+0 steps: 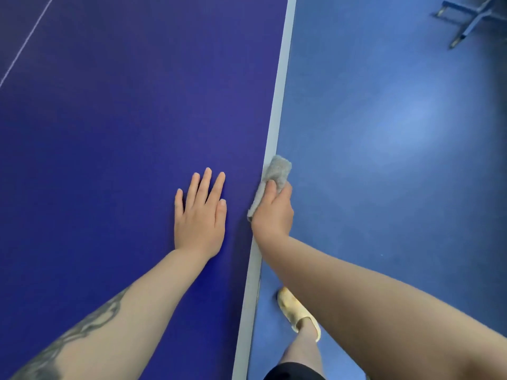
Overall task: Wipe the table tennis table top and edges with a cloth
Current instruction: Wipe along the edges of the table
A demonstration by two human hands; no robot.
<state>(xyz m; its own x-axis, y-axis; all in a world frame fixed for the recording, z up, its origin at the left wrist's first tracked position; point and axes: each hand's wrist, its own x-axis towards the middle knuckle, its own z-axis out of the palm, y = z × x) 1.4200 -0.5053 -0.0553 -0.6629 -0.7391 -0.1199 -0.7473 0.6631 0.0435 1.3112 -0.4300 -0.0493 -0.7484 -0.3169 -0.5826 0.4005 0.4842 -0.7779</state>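
Observation:
The dark blue table tennis table top [115,127] fills the left of the head view, with a pale grey edge strip [278,100] running along its right side. My left hand [199,215] lies flat on the top, fingers spread, a short way in from the edge. My right hand [273,212] grips a grey cloth [277,171] wrapped over the edge strip, thumb on top and fingers down the outer side. The cloth sticks out ahead of the fingers.
Lighter blue floor [397,160] lies right of the table. My leg and yellow slipper [297,311] stand close to the table edge. Blue metal legs of another frame [466,20] are at the far top right. A thin white line [27,39] crosses the top's far left.

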